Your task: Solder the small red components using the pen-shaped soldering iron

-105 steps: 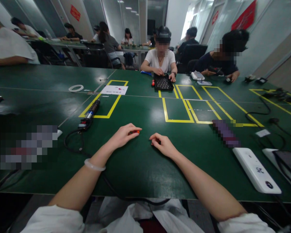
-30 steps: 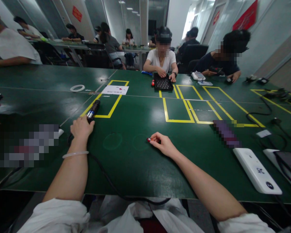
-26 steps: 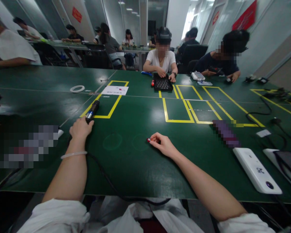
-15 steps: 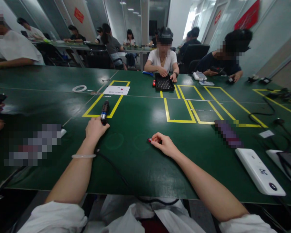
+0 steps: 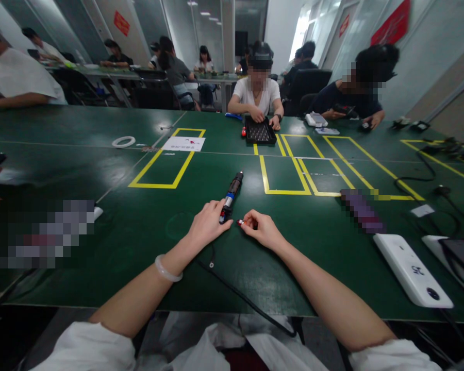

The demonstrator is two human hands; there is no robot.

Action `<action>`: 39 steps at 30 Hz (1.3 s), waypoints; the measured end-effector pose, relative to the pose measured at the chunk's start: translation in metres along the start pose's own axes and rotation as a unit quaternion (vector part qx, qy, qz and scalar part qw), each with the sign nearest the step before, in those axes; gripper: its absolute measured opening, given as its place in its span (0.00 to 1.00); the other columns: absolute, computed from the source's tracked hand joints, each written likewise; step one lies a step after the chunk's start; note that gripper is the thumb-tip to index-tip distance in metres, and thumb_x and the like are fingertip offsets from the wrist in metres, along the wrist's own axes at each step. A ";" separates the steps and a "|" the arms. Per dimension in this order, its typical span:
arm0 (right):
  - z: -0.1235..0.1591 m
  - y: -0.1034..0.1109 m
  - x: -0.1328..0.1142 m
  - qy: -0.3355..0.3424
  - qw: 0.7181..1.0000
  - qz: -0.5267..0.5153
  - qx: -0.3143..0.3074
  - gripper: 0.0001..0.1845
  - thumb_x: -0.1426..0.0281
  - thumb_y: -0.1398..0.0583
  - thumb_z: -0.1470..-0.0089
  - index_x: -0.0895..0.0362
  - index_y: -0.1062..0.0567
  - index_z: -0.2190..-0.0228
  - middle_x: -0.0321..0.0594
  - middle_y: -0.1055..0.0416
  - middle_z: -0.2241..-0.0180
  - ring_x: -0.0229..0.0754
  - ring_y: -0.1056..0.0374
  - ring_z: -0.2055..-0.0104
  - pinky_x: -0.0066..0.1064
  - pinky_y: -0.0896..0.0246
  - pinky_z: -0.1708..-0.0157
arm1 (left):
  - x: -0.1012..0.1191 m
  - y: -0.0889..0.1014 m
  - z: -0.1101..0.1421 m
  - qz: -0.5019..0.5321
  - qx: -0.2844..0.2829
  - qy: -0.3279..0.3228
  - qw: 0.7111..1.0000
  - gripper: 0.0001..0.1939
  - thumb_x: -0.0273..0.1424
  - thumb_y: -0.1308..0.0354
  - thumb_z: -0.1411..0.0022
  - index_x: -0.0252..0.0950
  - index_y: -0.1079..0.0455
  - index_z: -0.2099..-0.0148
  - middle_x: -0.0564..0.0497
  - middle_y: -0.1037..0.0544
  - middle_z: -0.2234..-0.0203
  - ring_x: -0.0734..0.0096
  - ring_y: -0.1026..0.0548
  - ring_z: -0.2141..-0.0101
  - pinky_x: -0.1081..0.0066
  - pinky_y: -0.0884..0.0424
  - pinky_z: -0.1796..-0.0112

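My left hand (image 5: 209, 222), a pale bangle on its wrist, is closed around the rear of a black electric screwdriver (image 5: 232, 192) with a silver and blue band. The tool slants away from me with its tip toward the far right, and part of its body is hidden by my fingers. From beneath the hand a black cord (image 5: 237, 296) runs toward the table's near edge. Just right of the tool, my right hand (image 5: 262, 226) pinches a small red-and-white piece (image 5: 240, 222) between thumb and fingers. It is too small to make out its kind.
Yellow tape outlines (image 5: 288, 192) mark the green table (image 5: 232, 283). A white power bank (image 5: 412, 270) and a phone (image 5: 363, 211) lie at right. Across the table, a co-worker (image 5: 255, 98) reaches into a black tray (image 5: 260, 139). A paper sheet (image 5: 183, 144) lies farther left.
My left hand has moved right with the electric screwdriver, from the left tape outline to beside my right hand. The cord has shifted with it. My right hand stays nearly still, pinching the small piece.
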State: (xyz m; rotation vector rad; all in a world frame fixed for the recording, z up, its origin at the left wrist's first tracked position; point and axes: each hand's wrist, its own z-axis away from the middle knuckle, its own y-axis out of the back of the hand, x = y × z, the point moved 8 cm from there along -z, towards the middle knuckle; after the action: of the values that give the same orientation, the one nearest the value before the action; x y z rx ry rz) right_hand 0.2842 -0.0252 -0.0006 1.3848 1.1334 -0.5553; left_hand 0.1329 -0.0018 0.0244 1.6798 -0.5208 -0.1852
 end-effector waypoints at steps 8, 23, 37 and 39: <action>0.000 -0.003 0.000 0.004 0.999 0.052 -0.014 0.04 0.70 0.39 0.47 0.57 0.31 0.69 0.33 0.31 0.76 0.35 0.36 0.76 0.25 0.43 0.74 | 0.033 -0.005 0.013 0.056 -0.018 -0.057 0.997 0.32 0.41 0.46 0.38 0.39 0.47 0.35 0.42 0.32 0.48 0.57 0.33 0.50 0.63 0.31 0.53; 0.000 0.001 -0.008 0.027 1.000 -0.007 -0.008 0.08 0.67 0.43 0.41 0.57 0.28 0.70 0.35 0.28 0.72 0.36 0.35 0.71 0.26 0.42 0.68 | 0.035 -0.003 0.014 0.046 -0.007 -0.051 0.998 0.33 0.45 0.46 0.38 0.43 0.48 0.34 0.44 0.33 0.50 0.58 0.32 0.51 0.64 0.30 0.57; 0.001 0.005 0.001 0.020 0.999 -0.023 0.023 0.07 0.68 0.44 0.42 0.57 0.29 0.63 0.34 0.30 0.72 0.37 0.34 0.70 0.27 0.40 0.68 | 0.035 -0.001 0.006 -0.068 0.000 -0.064 0.996 0.30 0.42 0.47 0.36 0.48 0.46 0.33 0.42 0.34 0.53 0.57 0.33 0.56 0.61 0.34 0.55; 0.001 0.006 0.000 0.020 1.000 -0.012 0.019 0.07 0.68 0.44 0.42 0.57 0.28 0.64 0.35 0.29 0.72 0.37 0.33 0.70 0.27 0.40 0.67 | 0.022 0.000 0.001 -0.085 -0.001 -0.055 0.995 0.30 0.41 0.46 0.36 0.48 0.45 0.34 0.42 0.34 0.52 0.57 0.34 0.56 0.61 0.35 0.55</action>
State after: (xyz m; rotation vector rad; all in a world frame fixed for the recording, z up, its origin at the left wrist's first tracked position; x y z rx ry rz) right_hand 0.2895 -0.0250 0.0014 1.4211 1.1786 -0.5720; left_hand 0.1522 -0.0124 0.0284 1.7201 -0.4585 -0.4045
